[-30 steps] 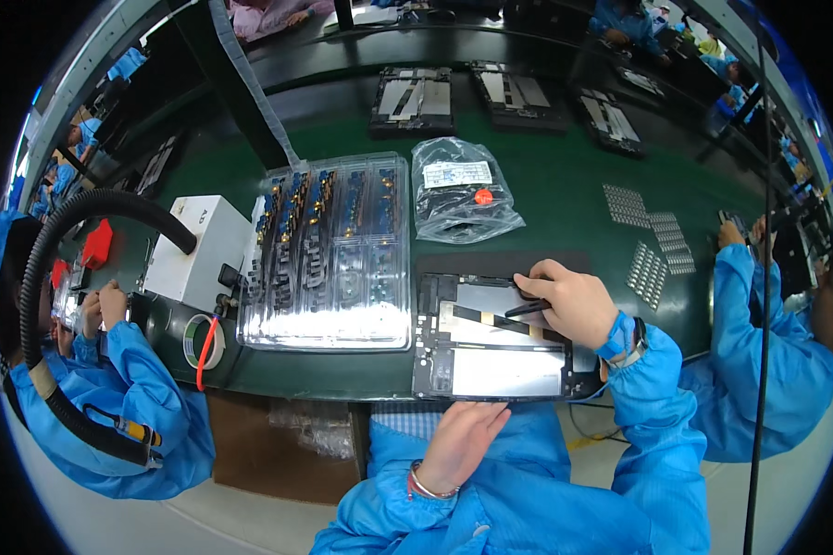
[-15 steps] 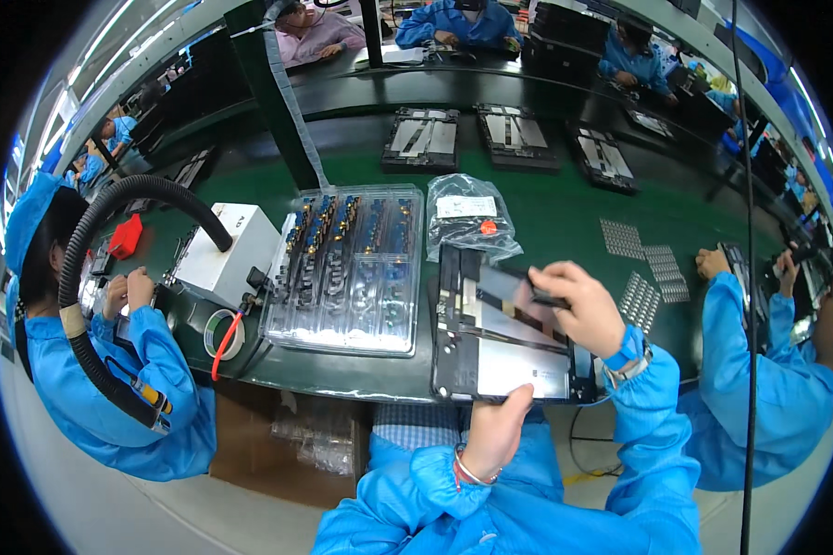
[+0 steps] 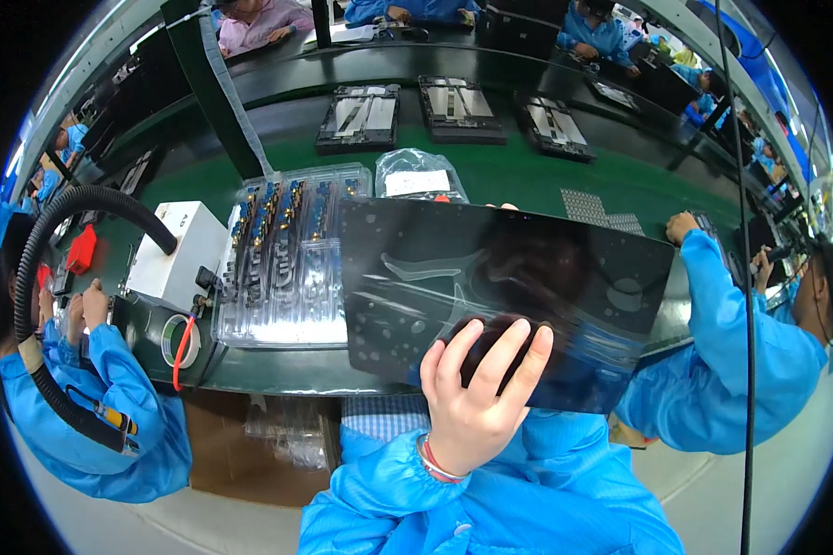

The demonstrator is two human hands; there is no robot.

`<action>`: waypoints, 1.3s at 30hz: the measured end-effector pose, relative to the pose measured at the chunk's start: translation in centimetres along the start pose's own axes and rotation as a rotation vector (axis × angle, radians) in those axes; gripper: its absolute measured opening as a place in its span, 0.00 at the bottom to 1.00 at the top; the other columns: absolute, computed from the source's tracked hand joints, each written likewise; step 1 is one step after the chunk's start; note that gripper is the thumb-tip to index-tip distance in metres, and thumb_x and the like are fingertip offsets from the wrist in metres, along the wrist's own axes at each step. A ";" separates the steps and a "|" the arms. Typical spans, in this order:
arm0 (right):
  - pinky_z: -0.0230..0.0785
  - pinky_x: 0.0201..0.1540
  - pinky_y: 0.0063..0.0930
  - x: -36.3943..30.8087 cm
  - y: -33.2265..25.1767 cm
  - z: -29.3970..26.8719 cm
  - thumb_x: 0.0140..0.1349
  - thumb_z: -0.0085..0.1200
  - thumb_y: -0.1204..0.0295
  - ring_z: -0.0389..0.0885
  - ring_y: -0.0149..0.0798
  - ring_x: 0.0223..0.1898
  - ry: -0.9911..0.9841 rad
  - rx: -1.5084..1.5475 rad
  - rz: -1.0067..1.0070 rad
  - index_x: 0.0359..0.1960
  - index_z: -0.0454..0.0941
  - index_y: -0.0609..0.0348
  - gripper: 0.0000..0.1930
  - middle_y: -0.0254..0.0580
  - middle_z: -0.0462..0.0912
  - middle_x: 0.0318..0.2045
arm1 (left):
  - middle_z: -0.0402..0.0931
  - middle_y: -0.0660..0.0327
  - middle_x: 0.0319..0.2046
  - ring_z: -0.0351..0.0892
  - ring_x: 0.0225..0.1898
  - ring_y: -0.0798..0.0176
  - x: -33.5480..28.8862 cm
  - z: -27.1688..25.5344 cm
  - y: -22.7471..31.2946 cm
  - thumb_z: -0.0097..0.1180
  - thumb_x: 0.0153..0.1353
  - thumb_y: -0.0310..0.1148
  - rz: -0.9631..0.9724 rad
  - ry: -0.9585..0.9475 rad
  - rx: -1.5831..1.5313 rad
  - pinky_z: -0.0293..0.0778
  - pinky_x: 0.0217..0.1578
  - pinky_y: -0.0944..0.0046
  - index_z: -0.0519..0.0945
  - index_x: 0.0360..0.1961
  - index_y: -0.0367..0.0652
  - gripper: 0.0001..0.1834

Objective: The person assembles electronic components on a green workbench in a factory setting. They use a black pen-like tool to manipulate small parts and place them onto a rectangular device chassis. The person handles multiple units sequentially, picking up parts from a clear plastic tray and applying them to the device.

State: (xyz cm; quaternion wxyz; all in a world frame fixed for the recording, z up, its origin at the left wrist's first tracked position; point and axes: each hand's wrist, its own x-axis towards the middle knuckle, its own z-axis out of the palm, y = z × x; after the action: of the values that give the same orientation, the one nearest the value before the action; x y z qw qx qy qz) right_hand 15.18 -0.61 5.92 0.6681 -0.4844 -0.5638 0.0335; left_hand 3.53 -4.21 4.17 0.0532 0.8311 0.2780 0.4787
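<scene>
A tablet (image 3: pixel 565 277) is tilted up in front of me, its glossy black glass side facing me, with pale smears, spots and reflections on it. My left hand (image 3: pixel 477 407) grips its near edge; four fingers spread over the glass, and the thumb is out of sight behind. At the far edge, only fingertips of my right hand (image 3: pixel 502 206) peek over. The rest of that hand is hidden by the tablet, so its hold cannot be made out.
Left of the tablet is a clear plastic tray (image 3: pixel 292 333) of small parts, then a white box (image 3: pixel 180 254) with a black hose (image 3: pixel 93 196). Behind lie a plastic bag (image 3: pixel 416 176) and opened tablets (image 3: pixel 361 116). Metal-dotted sheets (image 3: pixel 594 207) lie right; co-workers sit on both sides.
The tablet has been lifted and turned over, from its opened inner side to its black glass. My right hand has gone from above it to behind its far edge.
</scene>
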 end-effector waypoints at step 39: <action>0.73 0.28 0.29 -1.1 8.6 -3.4 0.39 0.51 0.82 0.78 0.40 0.25 -0.739 -0.948 0.071 0.52 0.69 0.52 0.31 0.40 0.69 0.50 | 0.71 0.52 0.46 0.72 0.44 0.60 -6.2 -3.8 -9.5 0.47 0.52 0.22 -0.722 -0.515 -0.589 0.67 0.43 0.65 0.74 0.44 0.36 0.16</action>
State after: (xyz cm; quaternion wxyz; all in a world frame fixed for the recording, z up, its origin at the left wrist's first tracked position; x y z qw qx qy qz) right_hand 21.75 1.25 -0.37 0.1374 -0.7044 -0.6956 -0.0330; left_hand -5.92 -0.07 -1.87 0.5122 0.7230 0.3780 0.2683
